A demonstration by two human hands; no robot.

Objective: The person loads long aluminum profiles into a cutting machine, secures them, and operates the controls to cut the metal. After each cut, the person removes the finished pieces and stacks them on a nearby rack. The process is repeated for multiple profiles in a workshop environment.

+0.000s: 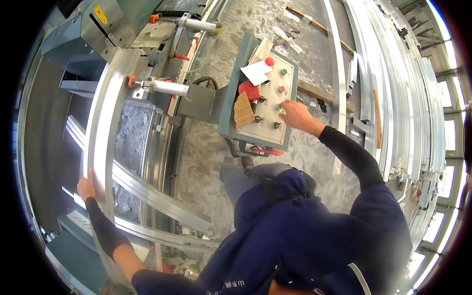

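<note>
A long silvery aluminium profile [104,123] runs up the left side into a grey-green machine [81,37]. My left hand [86,187] grips its left edge, with one digit stretched along the surface and the others partly hidden. To the right, a control box [268,129] carries green and red buttons and black knobs. Close over a green button [279,106] is my right hand [298,117], its fingers curled with nothing seen in them; whether a fingertip touches the button is unclear. A white paper [256,73], a red object [249,91] and torn cardboard [243,112] lie on the panel.
Two clamp cylinders [169,88] [199,25] with orange knobs stand beside the profile. Other profiles [157,196] cross below it at a slant. Many long profiles [393,98] are stacked at the right. Scraps and a wooden strip [322,27] litter the floor beyond the box.
</note>
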